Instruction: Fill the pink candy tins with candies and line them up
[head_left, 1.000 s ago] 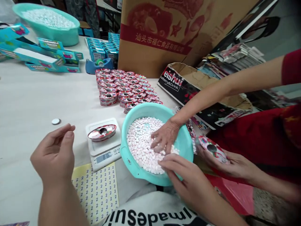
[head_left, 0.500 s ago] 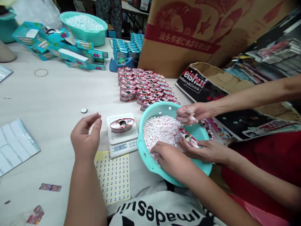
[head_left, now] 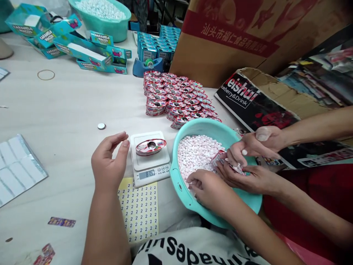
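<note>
My left hand (head_left: 111,158) is held up just left of a white digital scale (head_left: 146,176), thumb and fingers apart, with nothing in it. A small red-and-white oval pack (head_left: 143,148) with a round hole lies on the scale's platform, and the display seems to read 87.57. My right hand (head_left: 205,186) rests in a turquoise basin (head_left: 179,200), its fingers curled at the small pale candies (head_left: 197,151); what lies within them is hidden. Beside it, a co-worker's hand (head_left: 249,178) holds a similar pack (head_left: 217,158) over the basin, and their other hand (head_left: 253,145) reaches onto it.
Behind the basin stand rows of red packs (head_left: 176,92). A large carton (head_left: 204,48) and a black box (head_left: 237,92) border the right side. A sheet of number stickers (head_left: 140,213) lies before the scale. Blue display boxes (head_left: 79,49) and another candy basin (head_left: 116,27) are farther back.
The view has shifted a little. The co-worker's upper hand has come down onto the pack they hold. My left hand keeps its place by the scale; my right hand stays at the candies.
</note>
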Demonstrator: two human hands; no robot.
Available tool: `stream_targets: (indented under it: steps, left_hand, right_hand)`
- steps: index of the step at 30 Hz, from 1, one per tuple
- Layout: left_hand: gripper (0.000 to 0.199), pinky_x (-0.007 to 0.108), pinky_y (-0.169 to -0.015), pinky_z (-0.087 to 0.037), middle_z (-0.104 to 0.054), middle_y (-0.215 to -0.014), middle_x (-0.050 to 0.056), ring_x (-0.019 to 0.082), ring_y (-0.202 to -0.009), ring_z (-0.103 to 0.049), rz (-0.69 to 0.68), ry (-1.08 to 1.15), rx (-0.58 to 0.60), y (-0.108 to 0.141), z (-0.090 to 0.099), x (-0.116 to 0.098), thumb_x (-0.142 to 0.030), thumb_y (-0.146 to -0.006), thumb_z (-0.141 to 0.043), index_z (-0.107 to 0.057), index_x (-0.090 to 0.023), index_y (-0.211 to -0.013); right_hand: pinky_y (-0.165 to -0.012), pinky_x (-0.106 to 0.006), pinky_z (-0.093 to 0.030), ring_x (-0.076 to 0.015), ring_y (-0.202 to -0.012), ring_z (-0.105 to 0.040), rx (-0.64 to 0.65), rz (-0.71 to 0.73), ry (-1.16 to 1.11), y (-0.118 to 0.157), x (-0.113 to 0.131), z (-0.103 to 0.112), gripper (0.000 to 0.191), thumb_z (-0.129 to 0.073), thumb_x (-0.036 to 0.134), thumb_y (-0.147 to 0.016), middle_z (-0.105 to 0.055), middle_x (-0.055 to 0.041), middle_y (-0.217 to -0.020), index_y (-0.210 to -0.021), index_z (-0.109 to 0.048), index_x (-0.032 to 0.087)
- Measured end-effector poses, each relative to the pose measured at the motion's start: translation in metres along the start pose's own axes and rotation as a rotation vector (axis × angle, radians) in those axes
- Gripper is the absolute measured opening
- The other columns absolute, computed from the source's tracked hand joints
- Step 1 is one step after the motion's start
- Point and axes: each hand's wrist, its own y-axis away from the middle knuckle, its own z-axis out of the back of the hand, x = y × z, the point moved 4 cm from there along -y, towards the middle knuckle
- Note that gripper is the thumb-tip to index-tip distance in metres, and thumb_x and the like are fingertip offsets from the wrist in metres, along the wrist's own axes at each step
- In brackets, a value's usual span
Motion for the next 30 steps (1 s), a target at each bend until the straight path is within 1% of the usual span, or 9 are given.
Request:
stream_targets:
  steps: [4,8,12,15,17,20,23,27,30]
  left_hand:
    - [0.023,0.041,-0.097,-0.056,-0.072,-0.104,0.006,0.021,-0.103,-0.068,0.020,-0.007,0.015,-0.001,0.000,0.002,-0.033,-0.085,-0.069,-0.072,-0.022,-0.104]
    - [0.025,0.041,-0.098,-0.055,-0.072,-0.106,0.007,0.021,-0.103,-0.068,0.002,0.000,0.007,-0.001,0.003,0.003,-0.035,-0.086,-0.067,-0.072,-0.022,-0.106]
    - [0.026,0.041,-0.098,-0.055,-0.072,-0.106,0.007,0.021,-0.103,-0.068,-0.002,0.008,0.023,-0.001,0.004,0.005,-0.036,-0.086,-0.067,-0.072,-0.021,-0.107]
    - [0.027,0.040,-0.097,-0.055,-0.072,-0.106,0.008,0.022,-0.104,-0.068,-0.001,0.037,0.027,-0.001,0.004,0.005,-0.037,-0.086,-0.068,-0.072,-0.021,-0.107]
    - [0.027,0.040,-0.097,-0.055,-0.072,-0.106,0.008,0.022,-0.104,-0.068,0.002,0.057,0.037,-0.001,0.003,0.005,-0.037,-0.085,-0.068,-0.072,-0.021,-0.107]
    - [0.028,0.041,-0.098,-0.055,-0.072,-0.107,0.009,0.022,-0.105,-0.068,0.007,0.065,0.046,-0.002,0.003,0.005,-0.038,-0.086,-0.068,-0.072,-0.021,-0.107]
    - [0.030,0.043,-0.099,-0.054,-0.072,-0.108,0.009,0.023,-0.106,-0.068,0.005,0.064,0.058,-0.001,0.002,0.005,-0.039,-0.085,-0.068,-0.072,-0.021,-0.108]
    - [0.030,0.043,-0.101,-0.054,-0.072,-0.109,0.008,0.023,-0.107,-0.067,-0.008,0.064,0.117,0.001,-0.002,0.004,-0.039,-0.084,-0.069,-0.072,-0.022,-0.109]
    - [0.029,0.043,-0.101,-0.054,-0.072,-0.108,0.008,0.023,-0.106,-0.068,-0.021,0.049,0.122,0.002,-0.003,0.003,-0.038,-0.085,-0.069,-0.072,-0.023,-0.109]
  right_hand:
    - [-0.076,-0.031,-0.047,-0.0196,-0.080,-0.065,-0.189,0.137,0.019,0.009,0.017,0.022,0.018,-0.056,0.013,-0.084,-0.072,-0.0044,-0.083,-0.078,-0.071,0.020]
    - [-0.074,-0.028,-0.048,-0.0174,-0.081,-0.064,-0.403,0.363,-0.072,0.006,0.062,0.059,0.016,-0.055,0.017,-0.090,-0.071,-0.0044,-0.088,-0.088,-0.071,0.021]
    - [-0.077,-0.027,-0.046,-0.0158,-0.085,-0.061,-0.389,0.492,-0.182,-0.031,0.103,0.064,0.017,-0.054,0.015,-0.091,-0.069,-0.0040,-0.090,-0.091,-0.071,0.020]
    - [-0.080,-0.026,-0.044,-0.0152,-0.088,-0.060,-0.290,0.466,-0.185,-0.060,0.115,0.049,0.019,-0.055,0.012,-0.090,-0.067,-0.0041,-0.092,-0.092,-0.072,0.019]
    - [-0.080,-0.027,-0.043,-0.0155,-0.089,-0.059,-0.266,0.417,-0.129,-0.065,0.116,0.039,0.025,-0.052,0.010,-0.091,-0.065,-0.0052,-0.094,-0.099,-0.073,0.020]
    - [-0.076,-0.026,-0.043,-0.0155,-0.086,-0.057,-0.352,0.406,-0.038,-0.040,0.117,0.034,0.037,-0.044,0.008,-0.092,-0.061,-0.0067,-0.100,-0.115,-0.069,0.024]
    - [-0.071,-0.025,-0.044,-0.0153,-0.081,-0.056,-0.384,0.534,-0.012,0.010,0.116,0.033,0.036,-0.045,0.011,-0.093,-0.061,-0.0055,-0.097,-0.115,-0.067,0.026]
    - [-0.073,-0.021,-0.051,-0.0124,-0.083,-0.063,-0.157,0.722,-0.159,0.068,0.092,0.024,0.030,-0.049,0.011,-0.091,-0.067,-0.0021,-0.095,-0.102,-0.070,0.029]
    - [-0.076,-0.023,-0.057,-0.0131,-0.090,-0.069,-0.027,0.565,-0.401,0.095,0.042,0.011,0.033,-0.048,0.010,-0.090,-0.070,-0.0016,-0.101,-0.100,-0.070,0.033]
